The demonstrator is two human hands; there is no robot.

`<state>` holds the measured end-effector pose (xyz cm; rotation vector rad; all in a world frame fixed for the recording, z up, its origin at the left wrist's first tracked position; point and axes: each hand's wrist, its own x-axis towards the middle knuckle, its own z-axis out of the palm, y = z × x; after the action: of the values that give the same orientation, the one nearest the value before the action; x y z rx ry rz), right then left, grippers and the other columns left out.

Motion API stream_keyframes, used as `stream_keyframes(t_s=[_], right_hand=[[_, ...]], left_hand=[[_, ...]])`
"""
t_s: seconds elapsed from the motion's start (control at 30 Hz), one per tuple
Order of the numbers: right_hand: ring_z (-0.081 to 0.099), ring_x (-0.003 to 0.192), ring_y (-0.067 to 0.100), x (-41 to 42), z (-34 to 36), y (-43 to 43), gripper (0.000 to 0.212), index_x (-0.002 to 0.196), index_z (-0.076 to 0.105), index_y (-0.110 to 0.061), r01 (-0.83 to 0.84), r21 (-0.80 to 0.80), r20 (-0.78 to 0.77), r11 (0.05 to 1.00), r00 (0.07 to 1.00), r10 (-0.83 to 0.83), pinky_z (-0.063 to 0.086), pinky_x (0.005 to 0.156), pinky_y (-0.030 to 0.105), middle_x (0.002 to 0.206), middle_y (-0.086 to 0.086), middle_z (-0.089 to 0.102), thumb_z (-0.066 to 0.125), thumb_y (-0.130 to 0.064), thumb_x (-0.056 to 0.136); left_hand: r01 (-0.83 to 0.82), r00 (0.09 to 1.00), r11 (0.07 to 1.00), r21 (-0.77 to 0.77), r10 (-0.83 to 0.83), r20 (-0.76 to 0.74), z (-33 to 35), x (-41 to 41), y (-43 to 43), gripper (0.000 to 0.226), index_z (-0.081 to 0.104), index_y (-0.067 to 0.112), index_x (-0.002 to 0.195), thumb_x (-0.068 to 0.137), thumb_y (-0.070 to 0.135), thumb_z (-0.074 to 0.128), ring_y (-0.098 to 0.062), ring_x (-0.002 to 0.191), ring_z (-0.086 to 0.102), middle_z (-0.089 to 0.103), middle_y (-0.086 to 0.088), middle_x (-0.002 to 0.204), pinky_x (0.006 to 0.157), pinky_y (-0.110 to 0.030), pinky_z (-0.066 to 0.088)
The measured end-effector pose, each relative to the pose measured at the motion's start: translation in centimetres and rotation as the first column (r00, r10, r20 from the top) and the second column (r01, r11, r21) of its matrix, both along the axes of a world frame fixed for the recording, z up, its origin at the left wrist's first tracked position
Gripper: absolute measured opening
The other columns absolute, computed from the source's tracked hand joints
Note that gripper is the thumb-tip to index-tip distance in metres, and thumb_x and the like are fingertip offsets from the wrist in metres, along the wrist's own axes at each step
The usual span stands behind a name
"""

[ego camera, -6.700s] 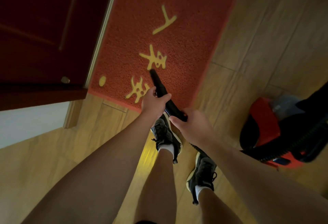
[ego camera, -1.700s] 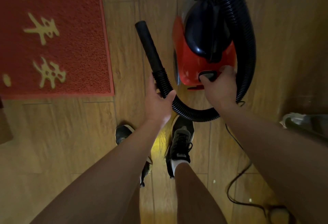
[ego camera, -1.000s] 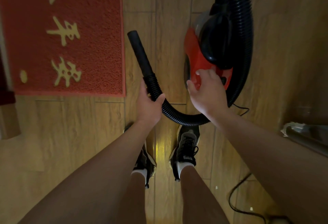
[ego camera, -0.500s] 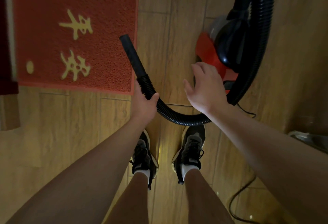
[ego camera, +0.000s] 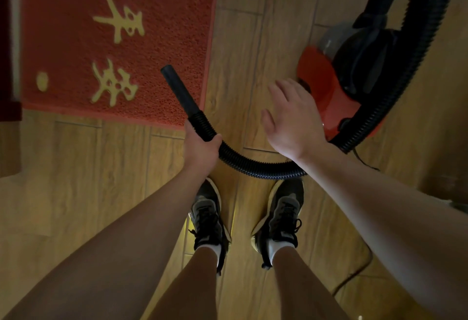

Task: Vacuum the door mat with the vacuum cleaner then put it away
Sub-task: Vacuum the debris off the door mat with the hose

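Note:
A red door mat (ego camera: 141, 48) with yellow characters lies on the wooden floor at the upper left. My left hand (ego camera: 201, 148) grips the black ribbed hose (ego camera: 253, 166) just behind its smooth nozzle (ego camera: 179, 90), whose tip points over the mat's right edge. The hose loops under my right arm and up around the red and black vacuum cleaner (ego camera: 339, 76) at the upper right. My right hand (ego camera: 295, 119) hovers with relaxed, spread fingers just left of the vacuum's red body, holding nothing.
My two feet in dark sneakers (ego camera: 210, 221) stand on the wooden floor (ego camera: 76, 193) below the hose. A thin power cord (ego camera: 354, 276) trails over the floor at the lower right. A dark door edge (ego camera: 7, 41) runs along the far left.
My right hand has come off the vacuum's body and opened beside it. My left hand kept its hold on the hose. The view has shifted, bringing the mat further into frame.

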<state>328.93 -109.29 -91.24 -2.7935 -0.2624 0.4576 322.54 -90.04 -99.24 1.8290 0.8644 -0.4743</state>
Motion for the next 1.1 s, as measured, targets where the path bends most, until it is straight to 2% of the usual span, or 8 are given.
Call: stream_keyframes(t_s=[0.1,0.2,0.27,0.47,0.63,0.8,1.0,1.1], right_hand=[[0.042,0.139,0.037,0.4,-0.7,1.0,0.054,0.143,0.048,-0.001,-0.012,-0.009,0.0,1.0,1.0,0.012,0.033,0.116,0.05,0.146,0.019,0.051,0.05,-0.029,0.096],[0.041,0.14,0.037,0.9,-1.4,1.7,0.055,0.144,0.047,-0.001,-0.028,-0.023,0.003,0.999,1.0,0.028,0.032,0.117,0.049,0.147,0.019,0.05,0.047,-0.028,0.097],[0.041,0.14,0.037,1.3,-1.8,2.1,0.056,0.145,0.046,-0.001,-0.034,-0.033,0.001,0.999,0.999,0.034,0.032,0.117,0.049,0.147,0.019,0.05,0.046,-0.029,0.097],[0.04,0.141,0.036,2.0,-2.8,2.6,0.057,0.146,0.045,-0.001,-0.04,-0.062,-0.005,0.997,0.999,0.04,0.031,0.117,0.05,0.149,0.019,0.049,0.045,-0.029,0.096],[0.038,0.143,0.036,2.3,-3.3,2.8,0.058,0.148,0.043,0.0,-0.035,-0.059,-0.021,0.998,0.999,0.034,0.03,0.119,0.049,0.151,0.02,0.046,0.044,-0.028,0.097],[0.036,0.144,0.035,2.3,-3.7,3.0,0.059,0.15,0.04,-0.001,-0.047,-0.079,-0.037,0.996,0.998,0.044,0.029,0.119,0.049,0.153,0.019,0.044,0.044,-0.029,0.098],[0.037,0.144,0.035,2.2,-3.6,3.1,0.059,0.15,0.04,-0.001,-0.048,-0.075,-0.04,0.996,0.998,0.045,0.029,0.119,0.049,0.152,0.019,0.044,0.043,-0.029,0.097],[0.039,0.142,0.036,2.1,-3.2,3.1,0.058,0.148,0.042,0.0,-0.041,-0.062,-0.03,0.997,0.999,0.04,0.031,0.118,0.049,0.151,0.019,0.046,0.044,-0.028,0.097]], left_hand=[[-0.031,1.0,0.999,-0.02,0.031,-0.006,-1.0,0.1,0.8,0.052,0.042,0.015,0.136,0.091,0.009,0.069,-0.006,0.086,0.06,0.059,0.003,0.101,0.075,-0.024,0.053],[-0.025,1.0,0.999,-0.02,0.025,-0.001,-1.8,0.0,1.5,0.057,0.039,0.016,0.139,0.091,0.007,0.068,-0.002,0.086,0.057,0.057,0.007,0.099,0.065,-0.009,0.049],[-0.013,1.0,1.0,-0.027,0.014,0.004,-2.2,0.0,1.8,0.059,0.037,0.018,0.142,0.093,0.008,0.067,-0.001,0.087,0.057,0.056,0.009,0.1,0.063,-0.006,0.045],[0.014,1.0,1.0,-0.018,-0.014,-0.009,-3.9,0.0,2.5,0.061,0.033,0.016,0.148,0.095,0.013,0.064,-0.003,0.086,0.058,0.056,0.01,0.098,0.065,-0.012,0.045],[0.015,0.999,0.999,-0.032,-0.016,-0.028,-5.0,0.0,2.9,0.062,0.031,0.017,0.15,0.097,0.017,0.062,-0.015,0.096,0.061,0.057,0.008,0.103,0.074,-0.023,0.049],[0.026,0.999,0.999,-0.035,-0.028,-0.045,-5.1,0.0,2.9,0.069,0.024,0.022,0.157,0.099,0.02,0.062,-0.012,0.099,0.058,0.057,0.005,0.117,0.068,-0.01,0.041],[0.027,0.998,0.999,-0.02,-0.028,-0.058,-4.3,-0.1,2.9,0.064,0.027,0.021,0.155,0.101,0.019,0.06,-0.009,0.102,0.055,0.054,0.008,0.12,0.061,0.001,0.039],[0.049,0.997,0.999,-0.003,-0.049,-0.052,-3.6,0.1,3.0,0.063,0.029,0.02,0.155,0.101,0.015,0.06,-0.009,0.106,0.052,0.053,0.007,0.125,0.065,0.006,0.036]])
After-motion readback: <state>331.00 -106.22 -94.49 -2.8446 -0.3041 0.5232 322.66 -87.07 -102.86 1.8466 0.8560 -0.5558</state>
